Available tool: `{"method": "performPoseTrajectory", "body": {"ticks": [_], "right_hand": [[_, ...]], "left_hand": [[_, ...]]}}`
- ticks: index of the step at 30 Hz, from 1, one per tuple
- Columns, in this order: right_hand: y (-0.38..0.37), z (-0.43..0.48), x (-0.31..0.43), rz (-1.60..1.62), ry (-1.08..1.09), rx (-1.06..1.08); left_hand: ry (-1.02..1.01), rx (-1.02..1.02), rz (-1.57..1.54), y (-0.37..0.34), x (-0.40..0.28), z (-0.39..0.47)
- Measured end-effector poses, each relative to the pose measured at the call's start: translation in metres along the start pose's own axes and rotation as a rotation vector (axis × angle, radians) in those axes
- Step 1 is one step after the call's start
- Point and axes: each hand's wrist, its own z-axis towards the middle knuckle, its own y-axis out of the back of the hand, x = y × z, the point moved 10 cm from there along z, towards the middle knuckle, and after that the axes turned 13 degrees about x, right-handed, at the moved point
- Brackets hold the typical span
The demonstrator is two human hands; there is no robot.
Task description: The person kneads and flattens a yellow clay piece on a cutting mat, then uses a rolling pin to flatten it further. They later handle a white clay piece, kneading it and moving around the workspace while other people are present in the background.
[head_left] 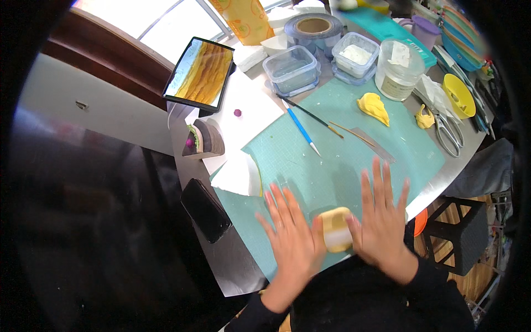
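My left hand point(291, 238) and my right hand point(382, 226) are spread flat, palms down, fingers apart, both slightly blurred. Between the thumbs is a small pale-yellow rounded block point(337, 216) with a whitish, blurred middle. Each thumb lies at one side of it; whether they press on it is unclear. Under it lies a green cutting mat point(315, 182). Beyond my left fingertips rests a white wedge-shaped piece point(236, 174) with a thin yellow edge. Past my right fingers are a flat metal strip point(373, 143) and a thin wooden stick point(352, 133).
A blue-handled tool point(299, 126), a paintbrush point(315, 117), yellow dough-like lumps point(373, 107) and scissors point(449, 135) lie farther back. Clear containers point(290, 68) line the rear. A tablet point(201, 72), a layered grey model point(207, 139) and a phone point(205, 210) are at left.
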Motion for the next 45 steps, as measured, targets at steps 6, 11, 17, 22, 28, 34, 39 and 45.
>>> {"method": "performPoseTrajectory", "body": {"ticks": [6,11,17,22,28,34,39,45], "right_hand": [[-0.015,0.015,-0.009,0.014,-0.040,0.049],[0.011,0.073,-0.016,-0.008,-0.113,-0.142],[-0.015,-0.015,-0.002,0.046,-0.086,0.084],[-0.011,0.013,-0.004,0.002,-0.035,-0.063],[0.013,0.066,-0.012,0.010,-0.083,-0.268],[-0.013,-0.031,0.000,0.022,-0.045,-0.020],[-0.008,0.037,-0.010,0.067,-0.029,-0.107],[0.006,0.053,-0.012,0.087,-0.052,-0.159]], "left_hand": [[-0.054,0.008,0.070,0.001,-0.004,0.014],[-0.184,-0.321,0.082,0.044,-0.011,0.062],[0.022,0.083,0.096,-0.011,0.000,-0.010],[-0.046,-0.037,0.054,0.010,-0.006,0.010],[-0.209,-0.309,-0.059,0.040,-0.006,0.055],[0.015,0.159,0.116,-0.018,-0.005,-0.029],[-0.128,-0.189,0.127,0.014,-0.006,0.030],[-0.138,-0.288,0.054,0.029,-0.003,0.049]]}}
